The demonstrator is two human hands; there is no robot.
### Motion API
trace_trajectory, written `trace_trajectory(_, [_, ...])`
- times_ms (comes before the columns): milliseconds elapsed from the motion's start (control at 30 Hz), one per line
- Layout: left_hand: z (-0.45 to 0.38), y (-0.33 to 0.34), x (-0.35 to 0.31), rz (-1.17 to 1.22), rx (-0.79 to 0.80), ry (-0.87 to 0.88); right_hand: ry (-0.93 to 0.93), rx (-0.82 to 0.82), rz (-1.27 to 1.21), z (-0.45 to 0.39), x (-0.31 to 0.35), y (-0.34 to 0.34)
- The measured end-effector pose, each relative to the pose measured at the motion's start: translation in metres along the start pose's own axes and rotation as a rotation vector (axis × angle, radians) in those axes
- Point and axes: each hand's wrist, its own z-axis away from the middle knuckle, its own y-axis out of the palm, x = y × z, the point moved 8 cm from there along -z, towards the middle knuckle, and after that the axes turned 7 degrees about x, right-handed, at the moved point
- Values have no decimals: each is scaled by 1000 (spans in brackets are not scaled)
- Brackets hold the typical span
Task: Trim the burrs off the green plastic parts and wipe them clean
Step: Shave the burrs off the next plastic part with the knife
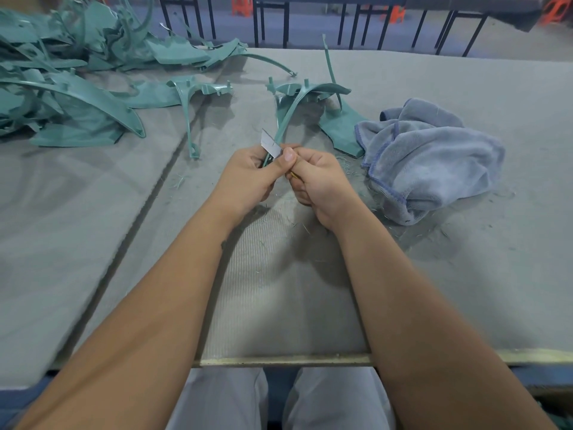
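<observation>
Hands: 2, a left hand (248,175) and a right hand (319,184), both over the table (434,274).

Knife blades: 1 (270,143).

Cloths: 1, a grey-blue cloth (434,162).

Green plastic parts lying or held singly: 3. One held part (291,110), one loose part (189,119) to its left, one flat part (341,128) beside the cloth.

Heap of green parts (62,72), far left: 1 heap; pieces overlap, number cannot be told.

Green shavings (347,169): many, uncounted.

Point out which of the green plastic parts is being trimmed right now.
The long curved green plastic strip between both hands, its near end gripped, the knife blade against its edge. The other green parts lie untouched on the table.
</observation>
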Motion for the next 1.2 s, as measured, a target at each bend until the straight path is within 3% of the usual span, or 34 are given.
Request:
trace_trajectory(300, [-1, -3, 1, -175, 6, -24, 10, -14, 41, -2, -3, -1])
trace_trajectory(500, [0, -4, 0, -33, 93, -27, -18, -90, -26, 1, 2, -8])
trace_trajectory(633, [-1, -7, 6, -45, 28, -113, 23, -164, -95, 3, 3, -16])
trace_trajectory(800, [-3, -15, 3, 104, -45, -107, -17, -69, 39, 7, 14, -6])
trace_trajectory(967, [-1, -2, -1, 216, 119, -55, -76, 23, 59, 7, 19, 4])
trace_trajectory(1100, [0, 1, 4, 59, 179, -50, -89, -12, 192, 6, 16, 2])
trace_trajectory(1200, [1, 1, 3, -61, 138, -16, -92, -59, 256, 4, 13, -2])
